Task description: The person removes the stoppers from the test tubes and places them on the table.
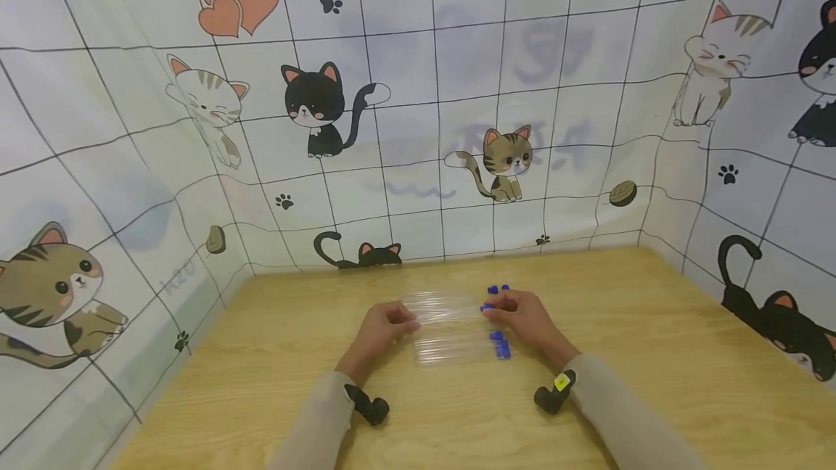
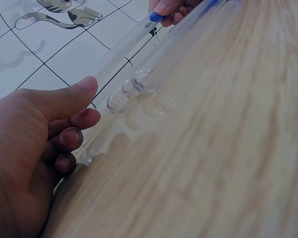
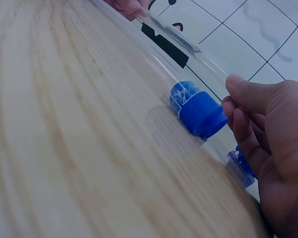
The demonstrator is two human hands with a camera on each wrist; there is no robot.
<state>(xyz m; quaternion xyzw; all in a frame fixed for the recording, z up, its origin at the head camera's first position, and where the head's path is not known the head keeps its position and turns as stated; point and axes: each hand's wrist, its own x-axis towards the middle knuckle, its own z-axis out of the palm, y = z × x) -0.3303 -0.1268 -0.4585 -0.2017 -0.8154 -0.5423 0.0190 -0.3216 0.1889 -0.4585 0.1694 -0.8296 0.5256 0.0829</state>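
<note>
Both hands hold one clear test tube (image 2: 120,53) lengthwise between them, lifted a little off the table. My left hand (image 1: 387,323) pinches its plain end between thumb and fingers. At the other end, the thumb and fingers of my right hand (image 1: 525,315) pinch it by its blue cap (image 2: 156,17). More clear tubes lie side by side on the table, a back group (image 1: 439,299) and a front group (image 1: 451,351). Their blue caps (image 1: 502,349) point right. In the right wrist view a lying tube's blue cap (image 3: 202,114) is close beside my right hand.
The wooden table (image 1: 601,397) carries the tubes. A white cloth (image 1: 418,129) printed with cartoon cats and grid lines rises behind the table and on both sides. Black wrist cameras (image 1: 369,406) are strapped over the beige sleeves (image 1: 627,412).
</note>
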